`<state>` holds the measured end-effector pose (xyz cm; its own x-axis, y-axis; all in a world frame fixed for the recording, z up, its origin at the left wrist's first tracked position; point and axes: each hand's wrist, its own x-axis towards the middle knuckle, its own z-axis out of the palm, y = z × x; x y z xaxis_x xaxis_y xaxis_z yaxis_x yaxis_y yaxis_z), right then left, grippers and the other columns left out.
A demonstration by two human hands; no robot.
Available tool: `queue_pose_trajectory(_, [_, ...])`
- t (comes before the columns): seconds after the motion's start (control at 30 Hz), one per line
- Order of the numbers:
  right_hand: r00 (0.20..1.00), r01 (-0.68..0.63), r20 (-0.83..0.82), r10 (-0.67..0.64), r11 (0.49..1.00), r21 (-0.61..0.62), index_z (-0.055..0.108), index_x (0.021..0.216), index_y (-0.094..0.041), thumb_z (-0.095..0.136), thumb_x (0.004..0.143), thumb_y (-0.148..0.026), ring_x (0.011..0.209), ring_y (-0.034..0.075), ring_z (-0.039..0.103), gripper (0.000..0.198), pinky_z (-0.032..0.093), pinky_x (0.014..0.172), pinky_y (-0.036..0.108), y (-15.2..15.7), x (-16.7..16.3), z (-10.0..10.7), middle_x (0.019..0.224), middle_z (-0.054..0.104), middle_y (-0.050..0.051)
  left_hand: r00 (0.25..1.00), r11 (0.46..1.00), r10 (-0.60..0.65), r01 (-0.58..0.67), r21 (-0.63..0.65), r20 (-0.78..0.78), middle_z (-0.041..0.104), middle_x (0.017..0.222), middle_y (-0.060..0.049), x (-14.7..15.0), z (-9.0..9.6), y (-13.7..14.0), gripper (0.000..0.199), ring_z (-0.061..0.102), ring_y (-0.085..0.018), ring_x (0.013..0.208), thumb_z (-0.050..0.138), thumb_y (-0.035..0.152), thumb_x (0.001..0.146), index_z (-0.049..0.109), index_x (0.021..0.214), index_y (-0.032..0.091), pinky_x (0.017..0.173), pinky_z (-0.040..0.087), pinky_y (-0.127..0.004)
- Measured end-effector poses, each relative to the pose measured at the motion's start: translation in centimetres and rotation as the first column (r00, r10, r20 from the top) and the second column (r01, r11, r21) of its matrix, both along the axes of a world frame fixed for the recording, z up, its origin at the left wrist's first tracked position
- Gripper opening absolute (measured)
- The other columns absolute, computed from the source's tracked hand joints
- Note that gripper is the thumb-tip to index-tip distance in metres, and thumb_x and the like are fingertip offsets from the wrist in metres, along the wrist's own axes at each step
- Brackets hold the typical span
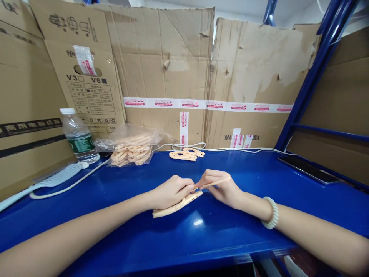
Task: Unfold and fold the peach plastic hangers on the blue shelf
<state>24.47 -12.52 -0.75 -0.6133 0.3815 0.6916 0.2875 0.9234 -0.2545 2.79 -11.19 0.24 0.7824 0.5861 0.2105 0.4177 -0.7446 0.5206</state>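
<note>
Corrugated cardboard panels (164, 57) wall off the far side, well beyond the fingers. Blue tabletop (230, 238) sits below both hands. Clear plastic bag (157, 134) of cream pieces: on the tabletop, beyond the left fingers and off to the person's left. Left hand (174, 190): fingers curled, thumb and index pressed together toward the right fingertips; whatever is between those tips is too small to make out. Right hand (221, 188): thumb and index pinching a thin piece, other fingers folded behind it. Slotted cream plastic piece (175, 207) is under the left fingers, looks gripped in that hand; whether it touches the tabletop, can't tell. Slightly bowed, long axis slanting: one end near-left below the wrist, slotted end far-right, just below where the fingertips almost meet. Loose cream pieces (187, 155) lie flat beyond the fingertips, well apart from them. Thin cream piece (213, 182), seen nearly edge-on: long axis runs from the right fingertips out to the person's right, free end tipped up, roughly same slant as the slotted one. My read: close two-handed fingertip work, mid-step, exact operation hidden. Next move calls for left grip steady, right pinch controlling angle, light force; thin stock probably flexes.
</note>
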Motion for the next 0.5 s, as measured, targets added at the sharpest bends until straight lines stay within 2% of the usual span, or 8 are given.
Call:
queue_pose_trajectory(0.2, [0.988, 0.018, 0.147, -0.054, 0.971, 0.237, 0.062, 0.089, -0.015, 0.032, 0.097, -0.014, 0.071, 0.014, 0.058, 0.031, 0.047, 0.061, 0.025, 0.1, 0.3, -0.2, 0.080, 0.062, 0.008, 1.000, 0.997, -0.024, 0.025, 0.079, -0.016, 0.052, 0.061, 0.002, -0.2, -0.1, 0.0, 0.033, 0.047, -0.011, 0.055, 0.033, 0.028, 0.097, 0.052, 0.073, 0.017, 0.057, 0.032, -0.022])
queue_pose_trajectory(0.27, [0.980, -0.011, 0.191, -0.061, 0.935, 0.354, 0.062, 0.085, -0.016, 0.038, 0.097, -0.014, 0.071, 0.014, 0.058, 0.027, 0.047, 0.061, 0.026, 0.0, 0.2, -0.1, 0.078, 0.062, 0.006, 0.999, 0.998, -0.047, 0.048, 0.051, -0.010, 0.055, 0.061, 0.002, -0.2, 0.0, 0.1, 0.033, 0.050, -0.011, 0.056, 0.033, 0.028, 0.097, 0.054, 0.074, 0.017, 0.059, 0.034, -0.022])
queue_pose_trajectory(0.33, [0.981, -0.058, 0.193, -0.021, 0.917, 0.394, 0.062, 0.086, -0.016, 0.041, 0.096, -0.015, 0.075, 0.015, 0.060, 0.023, 0.048, 0.064, 0.027, 0.0, 0.0, 0.1, 0.079, 0.063, 0.006, 0.998, 0.997, -0.049, 0.051, -0.061, 0.030, 0.056, 0.060, 0.001, -0.2, 0.0, 0.2, 0.036, 0.051, -0.011, 0.055, 0.034, 0.032, 0.097, 0.054, 0.072, 0.016, 0.059, 0.036, -0.021])
queue_pose_trajectory(0.4, [0.995, -0.059, 0.098, 0.032, 0.956, 0.287, 0.062, 0.093, -0.016, 0.041, 0.097, -0.015, 0.080, 0.015, 0.061, 0.022, 0.050, 0.068, 0.027, 0.1, 0.0, 0.5, 0.085, 0.065, 0.007, 0.991, 0.955, 0.010, 0.030, -0.296, 0.133, 0.055, 0.056, 0.001, -0.3, -0.3, 0.5, 0.038, 0.050, -0.011, 0.049, 0.037, 0.041, 0.095, 0.054, 0.072, 0.016, 0.052, 0.036, -0.021])
queue_pose_trajectory(0.43, [1.000, -0.022, 0.023, 0.018, 0.981, 0.191, 0.063, 0.095, -0.016, 0.041, 0.096, -0.016, 0.083, 0.015, 0.061, 0.021, 0.050, 0.072, 0.028, 0.4, 0.1, 0.7, 0.088, 0.066, 0.008, 0.980, 0.898, 0.050, 0.040, -0.437, 0.192, 0.055, 0.056, 0.001, -0.3, -0.4, 0.8, 0.037, 0.050, -0.011, 0.046, 0.041, 0.045, 0.092, 0.055, 0.075, 0.015, 0.049, 0.036, -0.022])
queue_pose_trajectory(0.5, [0.990, 0.099, -0.100, -0.101, 0.995, -0.025, 0.064, 0.088, -0.016, 0.047, 0.093, -0.019, 0.085, 0.016, 0.061, 0.017, 0.050, 0.076, 0.030, 1.3, 0.7, 1.1, 0.089, 0.066, 0.008, 0.944, 0.739, 0.129, 0.113, -0.664, 0.304, 0.058, 0.059, 0.000, -0.4, -0.6, 1.3, 0.032, 0.053, -0.012, 0.045, 0.054, 0.045, 0.085, 0.059, 0.084, 0.013, 0.047, 0.039, -0.022])
